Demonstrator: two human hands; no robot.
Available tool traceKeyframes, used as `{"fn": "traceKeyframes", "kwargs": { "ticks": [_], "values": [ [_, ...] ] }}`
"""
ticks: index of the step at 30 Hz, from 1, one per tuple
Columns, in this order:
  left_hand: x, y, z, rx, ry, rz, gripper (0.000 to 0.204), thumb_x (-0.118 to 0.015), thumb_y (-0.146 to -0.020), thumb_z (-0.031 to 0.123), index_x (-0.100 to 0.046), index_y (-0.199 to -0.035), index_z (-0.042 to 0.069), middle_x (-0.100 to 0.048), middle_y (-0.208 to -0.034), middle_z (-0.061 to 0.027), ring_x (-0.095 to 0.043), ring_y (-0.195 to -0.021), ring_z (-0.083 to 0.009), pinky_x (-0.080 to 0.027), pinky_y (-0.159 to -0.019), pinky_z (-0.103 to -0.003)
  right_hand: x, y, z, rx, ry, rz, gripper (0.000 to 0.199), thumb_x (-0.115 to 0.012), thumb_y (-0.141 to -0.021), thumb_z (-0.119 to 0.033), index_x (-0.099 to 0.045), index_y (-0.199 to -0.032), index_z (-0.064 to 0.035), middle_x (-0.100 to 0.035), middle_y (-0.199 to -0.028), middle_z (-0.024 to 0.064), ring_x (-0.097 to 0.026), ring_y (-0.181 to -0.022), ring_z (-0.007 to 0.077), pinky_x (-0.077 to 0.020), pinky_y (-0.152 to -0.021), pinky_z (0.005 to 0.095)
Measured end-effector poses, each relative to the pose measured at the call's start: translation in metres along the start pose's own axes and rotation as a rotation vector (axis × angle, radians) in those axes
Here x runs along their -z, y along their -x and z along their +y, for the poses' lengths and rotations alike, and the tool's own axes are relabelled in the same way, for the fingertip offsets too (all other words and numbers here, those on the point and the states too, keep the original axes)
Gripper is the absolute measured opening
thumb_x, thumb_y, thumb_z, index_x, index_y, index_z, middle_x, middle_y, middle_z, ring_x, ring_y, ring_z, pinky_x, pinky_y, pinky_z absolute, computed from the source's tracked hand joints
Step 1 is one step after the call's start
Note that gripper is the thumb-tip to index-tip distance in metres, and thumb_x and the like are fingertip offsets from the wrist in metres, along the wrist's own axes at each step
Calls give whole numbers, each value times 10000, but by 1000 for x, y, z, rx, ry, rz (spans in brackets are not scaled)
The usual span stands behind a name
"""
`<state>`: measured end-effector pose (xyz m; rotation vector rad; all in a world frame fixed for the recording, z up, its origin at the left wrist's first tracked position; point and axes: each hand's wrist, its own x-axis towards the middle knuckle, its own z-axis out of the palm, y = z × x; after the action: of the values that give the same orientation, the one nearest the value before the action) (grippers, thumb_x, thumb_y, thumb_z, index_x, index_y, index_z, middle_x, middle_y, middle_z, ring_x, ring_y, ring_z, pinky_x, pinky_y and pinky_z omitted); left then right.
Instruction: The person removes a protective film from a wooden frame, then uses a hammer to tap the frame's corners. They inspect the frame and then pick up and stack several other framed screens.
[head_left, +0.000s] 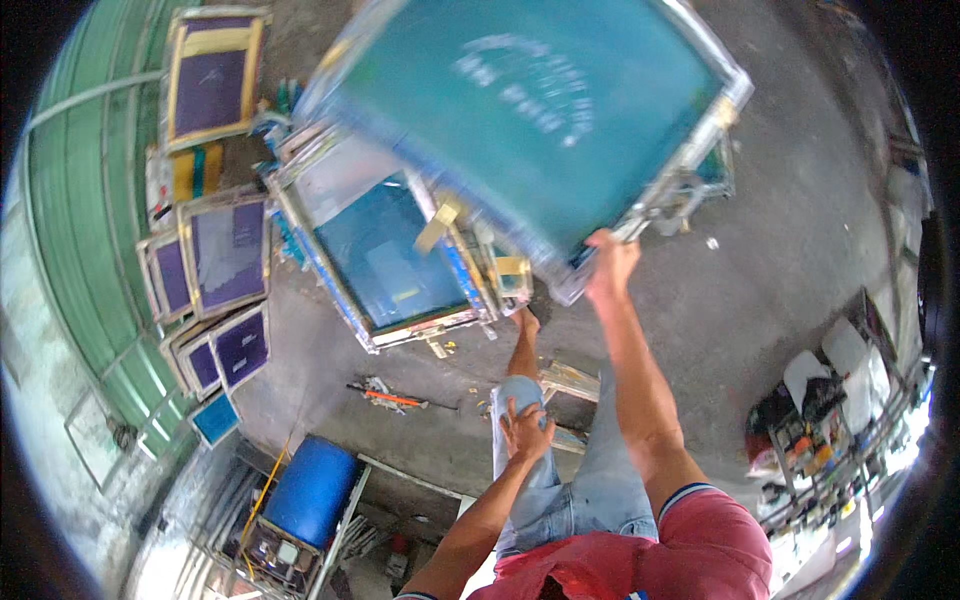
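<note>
A large silk-screen frame (500, 180) with teal mesh and a pale metal border fills the upper middle, tilted and partly cut off by the top edge. My right hand (612, 265) grips its near corner, with that arm stretched forward. White marks in a curve show on the mesh. My left hand (526, 430) rests on my left knee, its fingers spread and holding nothing. Just beyond that knee, below the large frame, a stack of screen frames lies on the floor; the top blue screen frame (385, 265) has brown tape on one edge.
Several purple screen frames (235, 350) lean by the green corrugated wall (75, 230) at left. An orange-handled tool (395, 400) lies on the concrete floor. A blue barrel (308, 490) lies at the lower left. Cluttered shelving (815, 420) stands at right.
</note>
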<state>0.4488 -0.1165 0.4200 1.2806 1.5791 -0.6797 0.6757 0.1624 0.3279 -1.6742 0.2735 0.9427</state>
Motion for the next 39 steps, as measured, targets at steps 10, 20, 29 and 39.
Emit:
{"fn": "traceKeyframes", "kwargs": {
  "ticks": [10,20,29,39],
  "values": [
    [-1,-3,3,3,-10,-20,271,-664,-805,306,-739,-1023,164,-595,-1317,48,-163,-1462,-310,-142,-1138,-627,-32,107,89,-57,751,-560,437,-671,-669,-125,-482,-1041,4,-621,-783,258,-640,-770,415,-482,-683,506],
    [-3,-1,6,34,-71,-9,308,-654,-789,306,-734,-1050,163,-594,-1324,43,-176,-1459,-318,-155,-1150,-607,-74,70,123,68,993,-715,368,-616,-752,-174,-461,-1033,6,-637,-881,322,-624,-868,495,-473,-797,563],
    [-14,-11,4,-8,-18,81,234,-662,-817,332,-750,-954,164,-640,-1263,43,-215,-1443,-311,-175,-1129,-600,33,-89,38,415,1060,-303,224,-662,-802,-180,-643,-938,-3,-661,-901,233,-635,-905,420,-508,-767,476],
    [-15,-23,58,124,-76,-10,257,-708,-776,295,-744,-972,132,-649,-1251,6,-234,-1435,-342,-164,-1118,-647,179,-314,-95,120,1419,6,855,-771,-743,-490,-449,-1346,23,-471,-1376,239,-454,-1287,383,-391,-1058,457]
  ]
}}
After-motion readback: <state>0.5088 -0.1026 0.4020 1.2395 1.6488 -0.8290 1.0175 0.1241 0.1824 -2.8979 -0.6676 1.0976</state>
